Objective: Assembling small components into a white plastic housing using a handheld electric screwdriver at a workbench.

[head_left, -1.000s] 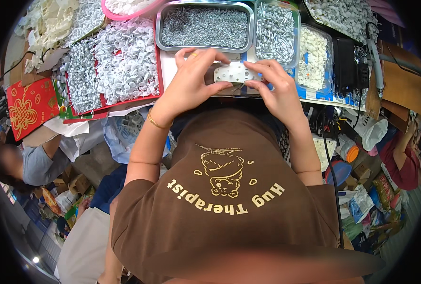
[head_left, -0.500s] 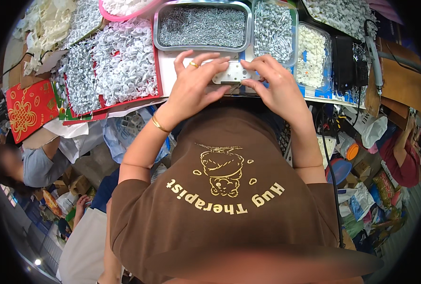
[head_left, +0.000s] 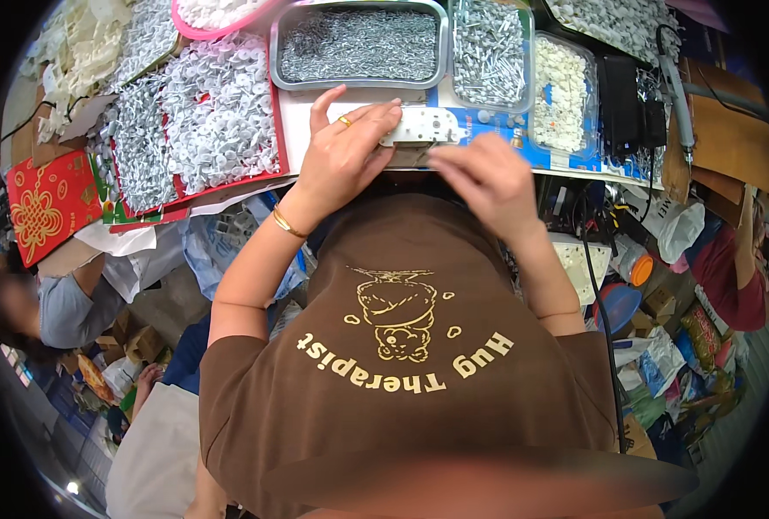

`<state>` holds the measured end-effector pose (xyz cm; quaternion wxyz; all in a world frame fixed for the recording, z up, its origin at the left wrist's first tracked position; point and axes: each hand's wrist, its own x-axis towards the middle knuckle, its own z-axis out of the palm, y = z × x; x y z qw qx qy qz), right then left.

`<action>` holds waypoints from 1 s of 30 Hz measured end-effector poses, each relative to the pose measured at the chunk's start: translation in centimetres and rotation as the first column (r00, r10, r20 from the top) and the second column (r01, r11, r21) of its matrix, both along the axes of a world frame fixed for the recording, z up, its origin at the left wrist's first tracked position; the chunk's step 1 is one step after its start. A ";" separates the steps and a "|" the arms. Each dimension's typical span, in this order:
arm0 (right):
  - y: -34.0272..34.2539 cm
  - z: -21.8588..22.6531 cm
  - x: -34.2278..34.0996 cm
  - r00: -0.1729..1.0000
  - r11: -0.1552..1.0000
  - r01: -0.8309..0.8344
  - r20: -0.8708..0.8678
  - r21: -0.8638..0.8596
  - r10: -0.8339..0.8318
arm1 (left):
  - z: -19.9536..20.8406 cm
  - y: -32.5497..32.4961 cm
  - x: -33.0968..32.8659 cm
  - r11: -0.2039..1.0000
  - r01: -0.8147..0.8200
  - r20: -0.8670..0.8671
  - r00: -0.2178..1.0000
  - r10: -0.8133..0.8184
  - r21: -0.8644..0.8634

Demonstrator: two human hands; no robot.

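Observation:
My left hand, with a ring and a bracelet, is closed on the left end of a small white plastic plate with several holes. It holds the plate at the table's front edge, below a metal tray of small metal pins. My right hand is just right of and nearer than the plate, slightly blurred. Its fingers are pinched together close to the plate's front edge; what they hold, if anything, is hidden.
Behind the plate stands the metal tray. To its right are clear tubs of screws and cream parts. White round-headed parts fill a red box at left. An electric screwdriver hangs at right. Other people sit at both sides.
My right hand has let go of the plate's right end and moved down toward me, fingers now pinched. My left hand keeps hold of the plate. The whole view has shifted slightly.

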<state>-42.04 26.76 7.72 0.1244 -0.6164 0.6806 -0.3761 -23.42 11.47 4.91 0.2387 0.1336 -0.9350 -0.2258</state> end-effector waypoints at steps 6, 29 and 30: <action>0.9 -1.7 2.4 0.998 0.999 0.017 -0.062 0.047 -0.014 | 1.5 0.1 0.3 0.994 -0.053 0.061 0.997 0.048 0.091; -1.1 -0.3 -3.5 0.910 0.981 0.101 0.384 0.165 -0.158 | 1.4 0.7 -0.9 0.972 -0.148 0.046 0.989 0.142 0.180; -0.6 -0.7 -4.8 0.851 0.963 0.208 0.454 0.168 -0.263 | 1.0 0.7 -0.7 0.972 -0.154 0.045 0.988 0.148 0.179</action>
